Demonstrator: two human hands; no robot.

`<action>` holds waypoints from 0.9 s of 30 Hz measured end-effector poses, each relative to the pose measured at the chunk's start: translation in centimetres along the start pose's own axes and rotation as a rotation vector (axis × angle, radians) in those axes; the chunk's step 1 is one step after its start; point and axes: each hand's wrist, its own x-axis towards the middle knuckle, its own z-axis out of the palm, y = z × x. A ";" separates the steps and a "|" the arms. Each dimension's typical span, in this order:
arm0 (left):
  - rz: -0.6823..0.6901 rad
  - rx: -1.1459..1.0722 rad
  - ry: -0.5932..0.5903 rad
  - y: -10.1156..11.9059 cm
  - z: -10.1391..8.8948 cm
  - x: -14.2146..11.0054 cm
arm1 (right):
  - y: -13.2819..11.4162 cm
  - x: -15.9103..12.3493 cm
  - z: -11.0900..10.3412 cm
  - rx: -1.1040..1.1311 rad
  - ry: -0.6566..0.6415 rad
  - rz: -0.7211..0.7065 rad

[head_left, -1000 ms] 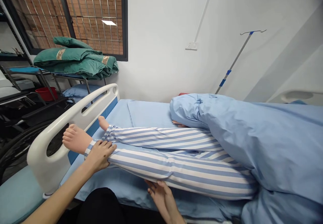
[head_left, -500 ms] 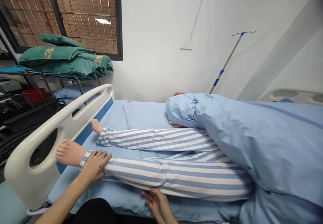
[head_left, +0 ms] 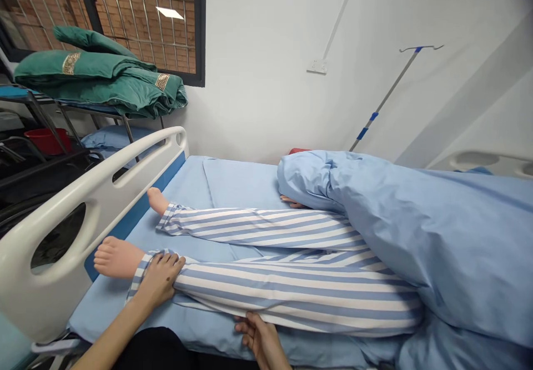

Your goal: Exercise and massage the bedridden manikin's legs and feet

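A manikin in blue-and-white striped trousers lies on the bed; its nearer leg [head_left: 291, 292] is stretched out along the near side, with the bare foot [head_left: 119, 257] pointing toward the footboard. My left hand [head_left: 160, 278] lies over the lower shin just above the ankle, fingers wrapped across the trouser leg. Beside the knee, low against the mattress, my right hand [head_left: 262, 336] is palm up with loosely curled fingers. Its thumb touches the trouser's lower edge, and part of the fingers is hidden. The farther leg [head_left: 258, 228] rests parallel on the sheet [head_left: 241, 184].
A bunched blue quilt [head_left: 416, 214] covers the upper body, with a manikin hand [head_left: 293, 201] showing under its edge. The white footboard [head_left: 104, 192] stands at left. Behind it are folded green bedding [head_left: 100, 75] and a red bucket [head_left: 48, 141]. An IV pole [head_left: 387, 92] rises behind the bed.
The nearer leg has come down and toward me, widening the gap between the legs, with my left hand still on it. My right hand stays beside the knee. The view has shifted slightly.
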 end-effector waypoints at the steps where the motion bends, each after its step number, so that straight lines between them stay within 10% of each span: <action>1: -0.012 -0.005 0.005 0.1 0.4 -0.1 | 0.1 0.1 -0.1 -0.031 -0.002 0.004; 14: -0.098 -0.077 0.039 1.0 0.2 -0.5 | 0.3 0.0 0.3 -0.207 0.044 0.036; 19: -0.116 -0.092 0.041 1.1 0.2 -0.5 | 0.5 -1.7 1.3 -0.340 -0.215 0.098; 22: -0.139 -0.091 0.035 1.1 0.4 -0.4 | -1.1 -5.2 4.6 -0.456 -0.527 -0.018; 27: -0.151 -0.084 0.049 1.2 0.6 -0.3 | -4.3 -10.7 15.2 -0.984 -0.856 -0.614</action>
